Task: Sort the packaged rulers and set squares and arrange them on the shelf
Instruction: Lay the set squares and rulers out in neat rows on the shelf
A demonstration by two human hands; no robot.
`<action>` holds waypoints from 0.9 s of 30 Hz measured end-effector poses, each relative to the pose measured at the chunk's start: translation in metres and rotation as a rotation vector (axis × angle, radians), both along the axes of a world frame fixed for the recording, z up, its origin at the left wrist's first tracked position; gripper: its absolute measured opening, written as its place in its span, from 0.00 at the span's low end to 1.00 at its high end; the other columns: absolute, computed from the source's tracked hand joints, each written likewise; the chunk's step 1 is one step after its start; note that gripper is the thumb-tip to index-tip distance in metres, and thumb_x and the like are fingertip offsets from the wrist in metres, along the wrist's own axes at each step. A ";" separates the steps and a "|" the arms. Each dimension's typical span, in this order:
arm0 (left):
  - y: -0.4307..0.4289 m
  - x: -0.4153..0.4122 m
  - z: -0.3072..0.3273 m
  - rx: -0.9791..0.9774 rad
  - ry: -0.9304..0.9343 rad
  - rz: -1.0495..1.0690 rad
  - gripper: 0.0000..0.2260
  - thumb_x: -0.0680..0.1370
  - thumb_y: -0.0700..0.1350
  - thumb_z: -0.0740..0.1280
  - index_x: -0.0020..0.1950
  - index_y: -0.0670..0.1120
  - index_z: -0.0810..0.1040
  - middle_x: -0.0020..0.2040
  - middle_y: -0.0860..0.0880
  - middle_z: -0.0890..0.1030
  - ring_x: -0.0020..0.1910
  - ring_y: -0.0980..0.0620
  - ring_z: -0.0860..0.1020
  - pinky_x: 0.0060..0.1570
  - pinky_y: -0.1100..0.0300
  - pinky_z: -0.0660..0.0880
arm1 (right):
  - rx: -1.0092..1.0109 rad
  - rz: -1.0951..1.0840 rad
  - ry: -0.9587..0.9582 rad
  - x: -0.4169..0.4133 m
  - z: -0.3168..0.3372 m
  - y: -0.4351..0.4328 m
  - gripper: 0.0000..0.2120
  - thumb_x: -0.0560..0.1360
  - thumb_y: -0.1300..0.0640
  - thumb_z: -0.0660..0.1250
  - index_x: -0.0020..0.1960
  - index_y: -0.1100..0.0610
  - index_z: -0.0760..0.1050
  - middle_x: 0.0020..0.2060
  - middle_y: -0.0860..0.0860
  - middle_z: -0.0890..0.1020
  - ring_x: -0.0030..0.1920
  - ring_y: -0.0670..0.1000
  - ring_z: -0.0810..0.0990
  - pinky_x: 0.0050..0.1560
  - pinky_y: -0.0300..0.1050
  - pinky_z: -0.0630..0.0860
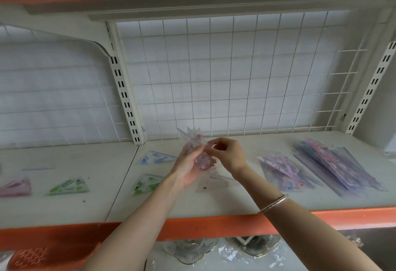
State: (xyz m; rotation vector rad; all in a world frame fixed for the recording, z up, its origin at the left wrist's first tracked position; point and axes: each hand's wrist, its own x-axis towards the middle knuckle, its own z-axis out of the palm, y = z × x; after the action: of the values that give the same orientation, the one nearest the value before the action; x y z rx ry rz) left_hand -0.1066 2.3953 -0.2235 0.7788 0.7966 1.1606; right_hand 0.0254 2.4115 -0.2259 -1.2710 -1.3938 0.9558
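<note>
Pink-patterned packaged set squares (198, 153) sit gripped in the left hand (188, 166) above the shelf (214, 204), right hand (227, 155) pinching their edge.

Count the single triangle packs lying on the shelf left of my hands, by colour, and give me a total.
Green packs: 2
Blue pack: 1
Pink pack: 1
Total: 4
Not counted: the pink bundle that the left hand and right hand hold, and the overlapped purple piles at right.
</note>
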 end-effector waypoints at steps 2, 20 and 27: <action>0.001 -0.010 0.000 -0.014 -0.007 0.006 0.15 0.80 0.42 0.63 0.68 0.50 0.72 0.51 0.44 0.84 0.38 0.45 0.83 0.41 0.53 0.78 | -0.032 0.017 0.061 -0.010 -0.003 0.005 0.04 0.67 0.62 0.75 0.41 0.56 0.82 0.34 0.59 0.81 0.33 0.51 0.76 0.37 0.42 0.73; 0.027 -0.045 -0.005 0.000 -0.014 -0.048 0.14 0.83 0.43 0.58 0.65 0.42 0.75 0.53 0.44 0.83 0.45 0.46 0.84 0.39 0.53 0.81 | -0.163 0.086 0.398 -0.033 -0.007 0.032 0.06 0.68 0.71 0.71 0.40 0.63 0.77 0.33 0.57 0.79 0.27 0.47 0.73 0.31 0.37 0.68; 0.029 -0.043 -0.008 0.050 0.073 0.040 0.11 0.80 0.41 0.64 0.61 0.41 0.78 0.46 0.45 0.85 0.40 0.49 0.84 0.32 0.56 0.80 | -0.158 0.107 0.431 -0.029 -0.012 0.034 0.09 0.68 0.72 0.70 0.37 0.60 0.74 0.34 0.57 0.75 0.27 0.48 0.67 0.28 0.37 0.64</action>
State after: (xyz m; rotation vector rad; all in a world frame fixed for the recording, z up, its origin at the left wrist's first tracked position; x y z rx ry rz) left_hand -0.1497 2.4244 -0.2315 0.8539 0.8495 1.1977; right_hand -0.0041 2.4459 -0.2377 -1.0300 -1.0712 1.3458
